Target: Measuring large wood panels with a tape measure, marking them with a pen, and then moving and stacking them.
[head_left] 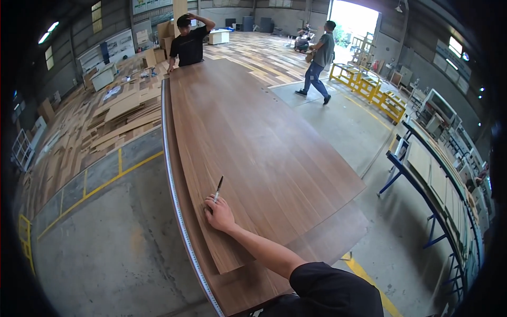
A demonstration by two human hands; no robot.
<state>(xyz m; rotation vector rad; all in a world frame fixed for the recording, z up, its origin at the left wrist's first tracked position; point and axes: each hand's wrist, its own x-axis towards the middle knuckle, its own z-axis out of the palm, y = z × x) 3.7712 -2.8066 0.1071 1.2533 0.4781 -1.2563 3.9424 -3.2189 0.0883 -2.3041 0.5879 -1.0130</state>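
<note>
The right hand (pixel 220 214) rests on the upper wood panel (pixel 259 142) near its left edge, fingers loosely curled around a pen (pixel 219 187) that juts beyond them toward the far edge; their exact grip is hard to see.

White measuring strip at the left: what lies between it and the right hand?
Head view: the left margin of the upper wood panel, then an exposed band of the lower wood panel; nothing loose.

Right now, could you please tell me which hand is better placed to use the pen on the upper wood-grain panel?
Probably the right hand: it holds the pen and lies over the upper wood-grain panel; the left hand is out of view.
</note>
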